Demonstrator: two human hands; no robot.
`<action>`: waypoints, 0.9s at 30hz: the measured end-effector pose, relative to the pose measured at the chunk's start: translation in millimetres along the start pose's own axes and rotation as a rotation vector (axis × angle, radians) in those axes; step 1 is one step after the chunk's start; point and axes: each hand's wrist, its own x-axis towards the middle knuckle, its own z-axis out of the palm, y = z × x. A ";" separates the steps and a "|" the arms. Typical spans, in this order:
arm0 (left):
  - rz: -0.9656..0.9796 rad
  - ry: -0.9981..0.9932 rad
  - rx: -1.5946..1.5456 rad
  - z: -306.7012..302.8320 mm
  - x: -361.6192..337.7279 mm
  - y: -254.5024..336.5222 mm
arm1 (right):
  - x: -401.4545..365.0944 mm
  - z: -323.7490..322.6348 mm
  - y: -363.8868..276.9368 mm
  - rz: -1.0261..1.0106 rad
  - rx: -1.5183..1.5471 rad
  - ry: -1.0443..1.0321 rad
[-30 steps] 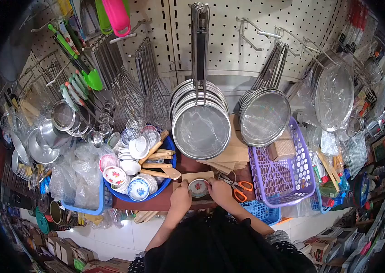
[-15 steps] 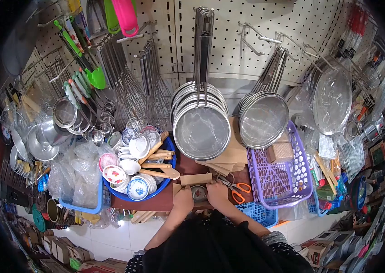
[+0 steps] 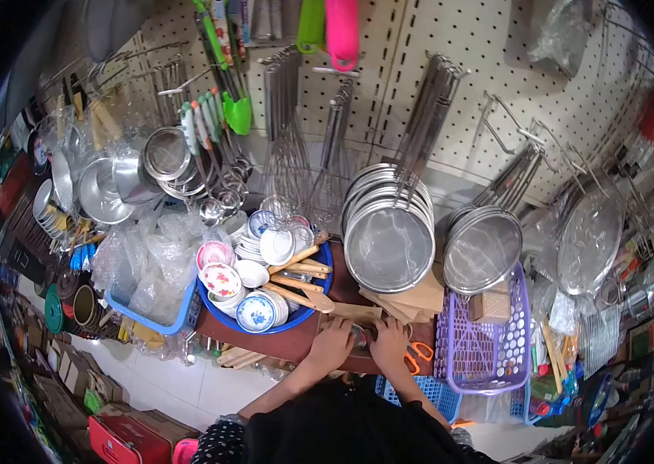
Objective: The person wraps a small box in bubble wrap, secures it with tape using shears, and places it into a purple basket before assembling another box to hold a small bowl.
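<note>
A small bowl with a coloured pattern point(image 3: 358, 336) lies between my hands on a piece of brown cardboard point(image 3: 356, 312) at the front of the reddish-brown shelf. My left hand point(image 3: 331, 345) presses on the cardboard at the bowl's left, fingers bent over it. On the right side my right hand point(image 3: 390, 345) grips the cardboard with curled fingers. Most of the bowl is hidden by my hands and the cardboard. Orange-handled scissors point(image 3: 420, 356) lie just right of my right hand. Behind are more flat cardboard pieces point(image 3: 412, 301).
At left stands a blue basin point(image 3: 259, 328) of small bowls and wooden-handled utensils. Further left is a blue basket point(image 3: 153, 321) with plastic wrapping. A purple basket point(image 3: 489, 379) holding a wrapped box point(image 3: 490, 306) stands right. Strainers point(image 3: 389, 247) hang in front of me.
My view has turned left, so the shelf contents appear shifted right. My hands have moved in over the bowl and cover more of it. The cardboard's far flap is now lower.
</note>
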 end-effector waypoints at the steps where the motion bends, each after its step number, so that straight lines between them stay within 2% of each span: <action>1: 0.034 0.031 -0.092 -12.1 -2.7 4.5 | 3.0 -4.0 -3.2 -0.019 0.053 0.024; 4: 0.105 0.118 -0.289 -63.6 -15.9 21.2 | 10.8 -16.2 -18.8 -0.111 0.218 0.117; 7: -0.095 0.125 -0.485 -109.7 -32.5 14.8 | 18.4 -40.0 -59.6 -0.021 0.520 -0.015; 11: -0.217 0.532 -0.239 -142.4 -51.7 -27.6 | 23.6 -31.2 -101.6 -0.130 0.649 -0.062; 13: -0.405 0.596 -0.189 -151.6 -60.1 -54.0 | 24.8 -22.3 -120.0 -0.138 0.681 -0.114; 14: -0.439 0.606 -0.096 -151.3 -65.2 -72.6 | 27.0 -20.7 -128.3 -0.155 0.654 -0.105; 18: -0.591 0.527 -0.063 -158.3 -74.3 -100.8 | 29.6 -10.8 -151.4 -0.187 0.515 -0.302; 22: -0.576 0.411 -0.064 -154.6 -69.5 -114.5 | 29.4 5.5 -172.4 -0.074 0.592 -0.399; 27: -0.517 0.317 -0.064 -147.4 -59.9 -134.2 | 29.7 22.0 -186.2 0.032 0.550 -0.394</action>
